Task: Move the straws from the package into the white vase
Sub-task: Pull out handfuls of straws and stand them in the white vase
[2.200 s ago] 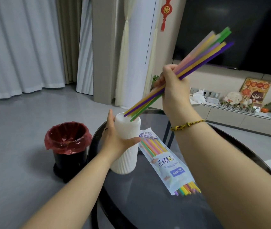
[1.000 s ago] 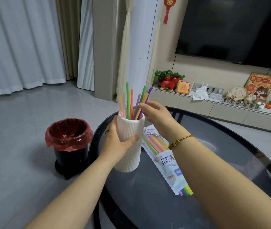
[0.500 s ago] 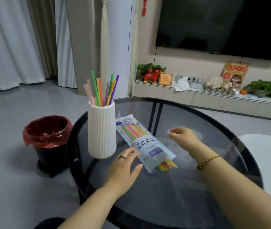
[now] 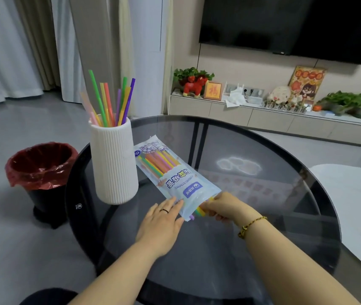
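Note:
A white ribbed vase point(image 4: 114, 166) stands upright on the left part of the round glass table point(image 4: 252, 249), with several coloured straws point(image 4: 111, 102) sticking out of its top. To its right lies the light blue straw package point(image 4: 170, 175), open end toward me, more straws showing through it. My left hand point(image 4: 164, 223) lies flat, fingers straight, pressing the package's near left corner. My right hand point(image 4: 223, 208) pinches the straw ends point(image 4: 199, 211) poking out of the package mouth.
A black bin with a red liner point(image 4: 39, 170) stands on the floor left of the table. A white surface point(image 4: 355, 205) borders the table on the right. A low cabinet with plants and ornaments point(image 4: 263, 111) runs along the far wall under a TV.
A bundle of straws went from my right hand into the vase. Both hands then left the vase and came down to the package's near end; the right now pinches straw tips.

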### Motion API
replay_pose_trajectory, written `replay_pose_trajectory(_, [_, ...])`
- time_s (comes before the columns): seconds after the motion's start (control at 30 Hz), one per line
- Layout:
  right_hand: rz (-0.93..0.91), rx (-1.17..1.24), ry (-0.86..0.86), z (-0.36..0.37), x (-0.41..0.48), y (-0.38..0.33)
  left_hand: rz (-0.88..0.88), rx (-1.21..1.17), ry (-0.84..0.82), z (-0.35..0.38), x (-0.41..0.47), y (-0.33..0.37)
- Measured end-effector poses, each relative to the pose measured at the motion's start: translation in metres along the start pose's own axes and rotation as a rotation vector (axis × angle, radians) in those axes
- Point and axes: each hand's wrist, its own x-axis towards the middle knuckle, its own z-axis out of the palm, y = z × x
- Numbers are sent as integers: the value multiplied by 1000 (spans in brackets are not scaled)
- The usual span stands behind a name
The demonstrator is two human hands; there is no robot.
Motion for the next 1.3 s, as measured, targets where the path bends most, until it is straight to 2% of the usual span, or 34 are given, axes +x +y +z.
replay_pose_trajectory(0.33, [-108, -314, -26, 0, 2, -4, -26, 30, -18, 4, 4, -2])
replay_pose_trajectory(0.67, [43, -386, -123, -34, -26, 43, -29, 37, -27, 4, 3, -1])
replay_pose_trajectory(0.77, [33, -463, -75, -36, -27, 37, -31, 44, -27, 4, 4, -1])
replay_pose_trajectory(0.87, [-15, -542, 47, -31, -23, 26, -33, 47, -27, 4, 3, -2])
replay_pose_trajectory(0.97, [-48, -517, 115, -22, -18, 18, -33, 44, -29, 4, 3, -2])
replay_pose_trajectory(1.13, [-83, -576, 104, -6, -10, 8, -31, 42, -33, 3, 4, -2])
replay_pose_trajectory(1.3, [-25, -630, 71, -7, -12, 12, -32, 52, -34, 4, 3, -2])
